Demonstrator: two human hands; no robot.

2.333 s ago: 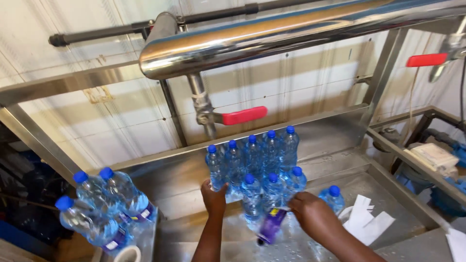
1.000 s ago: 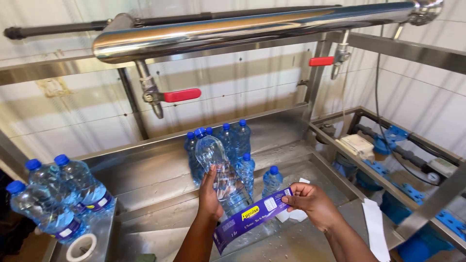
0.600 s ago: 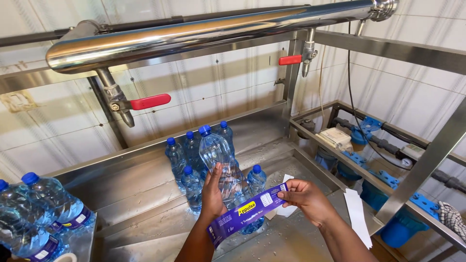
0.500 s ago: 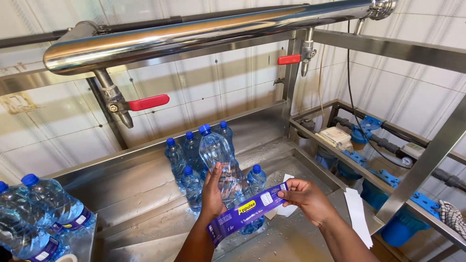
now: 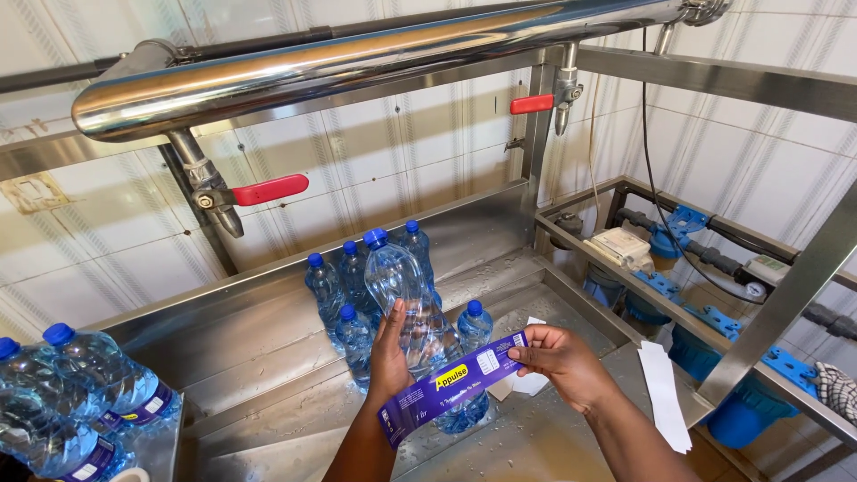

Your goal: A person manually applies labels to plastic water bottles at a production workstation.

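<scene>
The scene is bright and evenly lit with soft daylight, and shadows under the left hand (image 5: 390, 357) and right hand (image 5: 561, 357) are faint on the wet steel basin (image 5: 259, 357). Strong glare streaks run along the steel pipe (image 5: 357, 62) above the hands, with small highlights on the clear bottle (image 5: 406, 299) in the left hand's grasp. Focus is sharp near the hands; straight lines bow at the frame edges.

- Clear plastic water bottle with blue cap (image 5: 403, 299): full, unlabelled, tilted with cap up-left, gripped around its middle above the wet steel basin.
- Purple paper label strip (image 5: 451, 387): stretched slantwise across the bottle's lower body, right end pinched.
</scene>
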